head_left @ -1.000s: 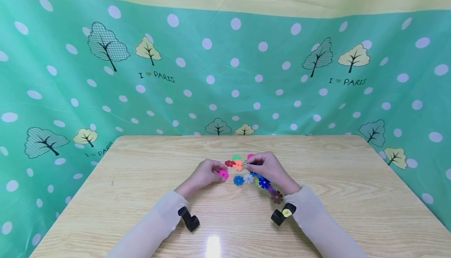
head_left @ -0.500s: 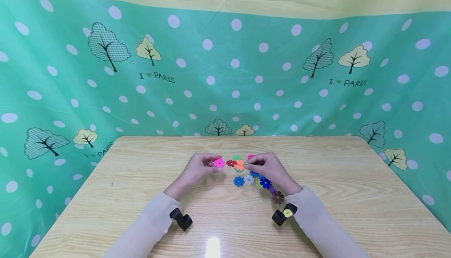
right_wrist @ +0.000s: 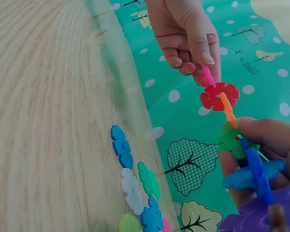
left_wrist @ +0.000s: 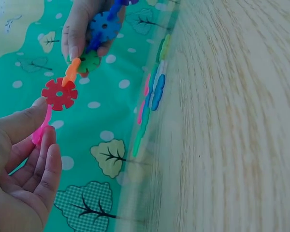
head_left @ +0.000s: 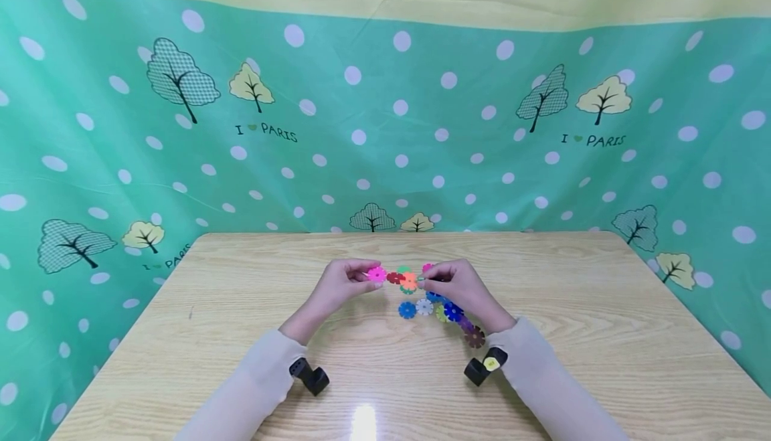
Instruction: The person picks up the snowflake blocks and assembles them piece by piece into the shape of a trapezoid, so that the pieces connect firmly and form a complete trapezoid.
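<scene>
My left hand (head_left: 345, 285) pinches a pink notched snowflake disc (head_left: 377, 274) between thumb and fingers. In the left wrist view, the pink disc's edge meets the rim of a red disc (left_wrist: 59, 94). That red disc is joined to an orange disc (left_wrist: 71, 72), which slots into a green disc (right_wrist: 228, 140). My right hand (head_left: 456, 282) grips the green disc, thumb on one side and fingers on the other. From there the chain runs on through blue discs (left_wrist: 104, 27) and a purple disc (right_wrist: 246, 217) to a brown disc (head_left: 474, 336) near the right wrist.
Loose discs lie on the wooden table (head_left: 271, 334) below the chain: a blue disc (head_left: 407, 309), a white disc (head_left: 424, 306), a yellow-green disc (head_left: 442, 312) and several others, partly behind my right hand. A patterned curtain (head_left: 385, 126) hangs behind the table's far edge.
My left hand has raised the pink disc from low beside the loose discs up to the red disc at the chain's end. My right hand has stayed nearly still.
</scene>
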The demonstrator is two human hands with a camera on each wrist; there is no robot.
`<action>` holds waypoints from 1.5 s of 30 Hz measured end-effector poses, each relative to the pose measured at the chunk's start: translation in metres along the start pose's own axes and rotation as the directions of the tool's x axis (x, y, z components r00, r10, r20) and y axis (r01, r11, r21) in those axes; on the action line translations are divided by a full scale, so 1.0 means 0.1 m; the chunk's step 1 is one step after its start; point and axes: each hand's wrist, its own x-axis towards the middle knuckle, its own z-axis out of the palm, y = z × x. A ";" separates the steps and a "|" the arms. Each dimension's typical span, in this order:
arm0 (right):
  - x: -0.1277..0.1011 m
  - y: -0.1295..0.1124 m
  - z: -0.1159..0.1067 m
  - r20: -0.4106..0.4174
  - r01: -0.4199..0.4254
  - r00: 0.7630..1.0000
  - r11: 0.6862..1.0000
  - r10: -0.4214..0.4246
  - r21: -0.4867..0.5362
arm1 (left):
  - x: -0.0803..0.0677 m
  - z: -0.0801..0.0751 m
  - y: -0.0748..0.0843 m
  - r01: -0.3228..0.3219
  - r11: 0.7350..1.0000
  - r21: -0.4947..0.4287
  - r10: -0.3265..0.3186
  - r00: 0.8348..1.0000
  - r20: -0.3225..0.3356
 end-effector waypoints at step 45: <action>-0.01 0.02 0.09 0.051 0.046 0.998 0.999 -0.046 0.003 | -0.04 0.03 0.21 -0.169 0.985 0.044 0.161 0.976 0.144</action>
